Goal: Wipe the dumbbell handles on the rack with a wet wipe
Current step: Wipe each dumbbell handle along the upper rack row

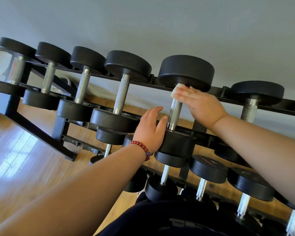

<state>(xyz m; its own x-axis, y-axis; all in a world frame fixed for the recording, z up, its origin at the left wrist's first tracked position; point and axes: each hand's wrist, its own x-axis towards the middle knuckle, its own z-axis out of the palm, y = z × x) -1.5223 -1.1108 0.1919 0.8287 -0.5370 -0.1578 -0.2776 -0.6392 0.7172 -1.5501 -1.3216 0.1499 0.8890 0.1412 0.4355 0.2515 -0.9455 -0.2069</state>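
A black rack [160,84] holds a top row of black dumbbells with chrome handles. My right hand [201,104] lies with straight fingers on a white wet wipe [176,90], pressing it against the upper end of one chrome handle [174,113] just under that dumbbell's far head [186,72]. My left hand [151,128], a red bead bracelet on its wrist, rests with relaxed fingers against the side of the same dumbbell's near head [176,143]. Most of the wipe is hidden under my right fingers.
Other dumbbells sit left [122,94] and right [249,108] of the one I touch. A lower tier carries smaller dumbbells [165,174]. Wooden floor [24,159] stretches to the left, and a grey wall [160,23] stands behind the rack.
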